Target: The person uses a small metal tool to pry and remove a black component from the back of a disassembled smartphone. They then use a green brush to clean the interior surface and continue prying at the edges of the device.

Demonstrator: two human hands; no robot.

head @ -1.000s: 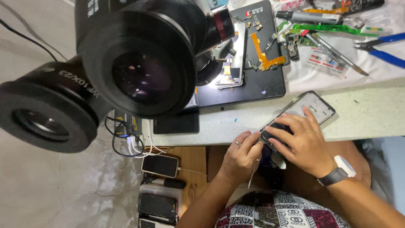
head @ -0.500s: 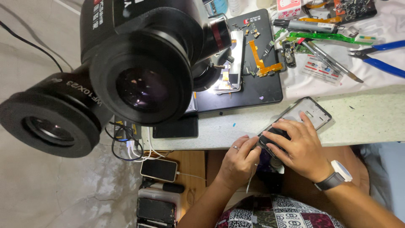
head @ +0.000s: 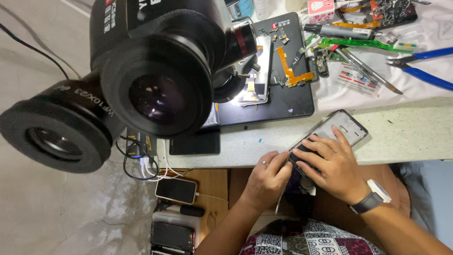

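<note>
Fingers [head: 311,150] of right hand [head: 332,170] press phone frame [head: 330,134]; left hand [head: 266,177] pinches its edge; microscope eyepieces [head: 155,89] block upper-left bench.

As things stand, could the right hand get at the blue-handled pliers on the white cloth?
Probably yes. The right hand rests on the phone frame at the bench edge, and the blue-handled pliers lie beyond it on the white cloth, with only bare bench top between. It would have to let go of the frame first.
</note>
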